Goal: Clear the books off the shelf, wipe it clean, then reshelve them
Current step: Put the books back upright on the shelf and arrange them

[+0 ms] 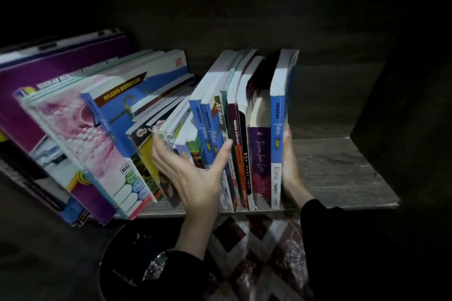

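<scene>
Dark wooden shelf (337, 173) in dim light, its right part bare. Books (234, 129) sit on the shelf in two groups. One big stack (97, 129) at the left leans hard to the left, covers showing, with a purple one at the back and a pink one and a blue one in front. The other group stands near upright in the middle, spines out: blue, dark red, a purple book (260, 161), and a blue Kimia book (277, 142) at the right end. Left grip (193, 178) is released, fingers spread, palm turned right, in front of the spines where the two groups meet; its thumb lies over the blue spines, contact unclear due to blur. Right grip (289, 166) is released too, fingers straight and flat against the right cover of the Kimia book. Black sleeve (342, 239) on the right arm. Below the shelf edge lie a patterned rug (256, 252) and a dark round bin (127, 264)
</scene>
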